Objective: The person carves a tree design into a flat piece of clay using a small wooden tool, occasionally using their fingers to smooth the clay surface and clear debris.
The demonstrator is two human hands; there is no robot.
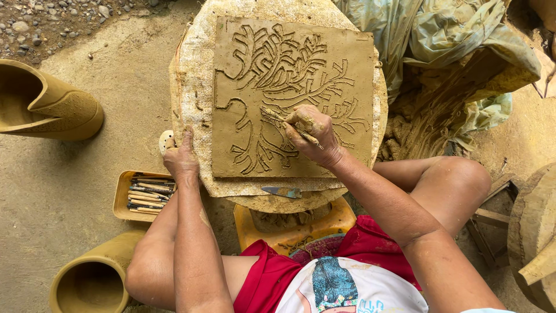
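Clay slab (324,69) carved with a branching tree lies on the burlap-covered round stand (194,87), its edges just inside the rim, with bare burlap only at left and front. Your right hand (313,134) grips a thin carving stick (289,126) on the relief, while your left hand (181,157) presses fingers flat on the stand's left edge. A blade (282,191) lies before the slab, a tool tray (128,197) and clay pots (43,104) crowd the left; plastic sheeting (440,35) partly hides raw clay.

One clay slab (292,95), two clay pots (49,104) (92,278), one tool tray (123,197).
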